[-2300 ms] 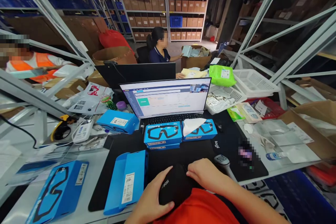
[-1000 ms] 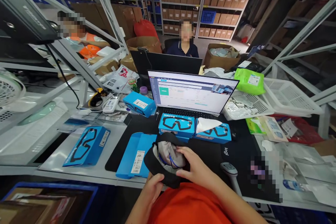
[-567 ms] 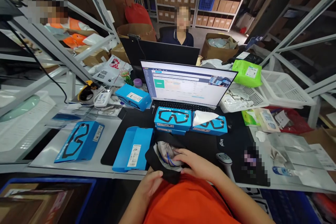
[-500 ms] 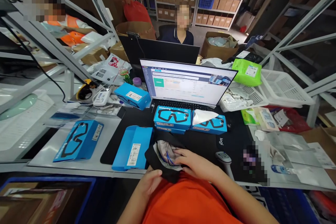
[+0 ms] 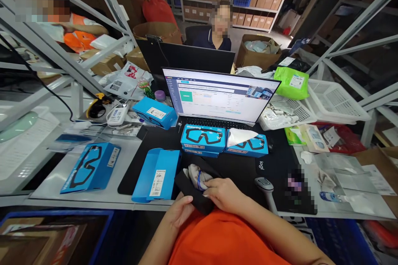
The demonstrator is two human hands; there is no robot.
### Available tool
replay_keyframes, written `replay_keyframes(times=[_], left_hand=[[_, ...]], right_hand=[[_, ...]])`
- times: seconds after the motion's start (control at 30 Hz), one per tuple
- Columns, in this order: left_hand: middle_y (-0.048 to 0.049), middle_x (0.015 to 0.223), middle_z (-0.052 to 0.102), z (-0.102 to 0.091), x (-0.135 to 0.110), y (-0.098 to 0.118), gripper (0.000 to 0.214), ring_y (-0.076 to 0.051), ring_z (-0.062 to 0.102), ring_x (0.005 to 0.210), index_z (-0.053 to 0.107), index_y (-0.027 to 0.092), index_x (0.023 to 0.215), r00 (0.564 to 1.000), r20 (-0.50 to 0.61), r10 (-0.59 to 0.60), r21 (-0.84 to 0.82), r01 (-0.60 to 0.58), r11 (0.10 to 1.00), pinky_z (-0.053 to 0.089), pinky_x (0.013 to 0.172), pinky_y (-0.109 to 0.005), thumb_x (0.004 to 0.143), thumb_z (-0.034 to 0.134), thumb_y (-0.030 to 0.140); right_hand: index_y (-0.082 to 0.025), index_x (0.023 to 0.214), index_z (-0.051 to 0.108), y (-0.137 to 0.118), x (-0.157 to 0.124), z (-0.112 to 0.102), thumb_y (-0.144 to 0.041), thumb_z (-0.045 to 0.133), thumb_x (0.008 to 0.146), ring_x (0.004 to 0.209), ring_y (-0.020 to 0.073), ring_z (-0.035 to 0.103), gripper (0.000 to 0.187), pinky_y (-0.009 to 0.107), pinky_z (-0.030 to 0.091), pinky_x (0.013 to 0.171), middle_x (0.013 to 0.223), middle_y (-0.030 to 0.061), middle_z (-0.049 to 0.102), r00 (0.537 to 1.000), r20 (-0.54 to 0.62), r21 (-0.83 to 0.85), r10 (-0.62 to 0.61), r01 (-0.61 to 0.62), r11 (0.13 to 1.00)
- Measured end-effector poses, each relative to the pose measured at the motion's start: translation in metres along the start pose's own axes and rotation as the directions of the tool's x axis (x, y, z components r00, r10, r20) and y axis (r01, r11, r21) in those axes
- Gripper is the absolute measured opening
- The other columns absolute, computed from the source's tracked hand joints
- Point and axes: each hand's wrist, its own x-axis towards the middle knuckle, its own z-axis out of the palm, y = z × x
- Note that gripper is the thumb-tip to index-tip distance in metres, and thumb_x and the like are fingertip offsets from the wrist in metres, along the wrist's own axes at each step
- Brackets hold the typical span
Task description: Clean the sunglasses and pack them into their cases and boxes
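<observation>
My left hand (image 5: pixel 179 211) holds a black case (image 5: pixel 192 192) by its near left side, thumb on the rim, close to my body. The case gapes open. A grey cloth bundle (image 5: pixel 193 172) with a shiny blue edge shows at its opening; what lies inside the cloth is hidden. My right hand (image 5: pixel 222 192) has its fingers closed on the bundle's right side. Just left of the case lies an opened blue box (image 5: pixel 160 174) with a white label. Blue boxes printed with goggles stand beyond the hands, one stack (image 5: pixel 203 137) in front of the laptop (image 5: pixel 217 97).
Another blue goggles box (image 5: pixel 91 167) stands at the left, and one more (image 5: pixel 154 112) lies beside the laptop. A barcode scanner (image 5: pixel 265 190) rests right of my arm. White baskets (image 5: pixel 337 97) and a green parcel (image 5: pixel 291 83) are at the right. A co-worker (image 5: pixel 217 35) sits opposite.
The grey bundle has bunched up and stands further out of the case, its blue edge plainer. My right fingers have drawn in around it. My left hand keeps the case.
</observation>
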Motion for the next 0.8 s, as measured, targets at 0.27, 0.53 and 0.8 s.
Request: replay_keyframes(times=[0.27, 0.53, 0.8], left_hand=[[-0.0098, 0.122, 0.073, 0.005, 0.007, 0.001, 0.075, -0.035, 0.055, 0.130, 0.057, 0.021, 0.137, 0.999, 0.036, -0.015, 0.016, 0.014, 1.000, 0.036, 0.115, -0.053, 0.065, 0.078, 0.021], [-0.0088, 0.130, 0.069, -0.006, 0.013, -0.005, 0.084, -0.034, 0.047, 0.138, 0.051, 0.025, 0.142, 0.999, 0.036, -0.040, 0.050, 0.038, 0.998, 0.033, 0.118, -0.050, 0.063, 0.080, 0.026], [-0.0097, 0.126, 0.071, -0.015, 0.017, -0.016, 0.078, -0.034, 0.056, 0.129, 0.054, 0.023, 0.139, 0.999, 0.001, -0.048, 0.010, 0.048, 0.999, 0.037, 0.115, -0.052, 0.064, 0.077, 0.022]], right_hand=[[-0.019, 0.092, 0.074, 0.007, -0.002, -0.020, -0.018, 0.052, 0.096, 0.097, 0.0193, 0.067, 0.022, 0.027, 0.048, 0.086, 0.099, 0.0060, 0.075, 0.987, 0.015, 0.336, 0.161, -0.157, 0.929], [-0.016, 0.072, 0.065, 0.031, -0.015, -0.017, -0.045, 0.075, 0.079, 0.065, 0.0155, 0.060, 0.032, 0.027, 0.048, 0.066, 0.068, 0.0006, 0.065, 0.877, 0.071, 0.897, 0.476, -0.265, 0.355], [-0.018, 0.088, 0.063, 0.049, -0.042, -0.003, -0.062, 0.076, 0.074, 0.067, 0.0149, 0.066, 0.048, 0.029, 0.054, 0.068, 0.079, 0.0020, 0.069, 0.813, 0.067, 0.995, 0.578, -0.095, 0.018]])
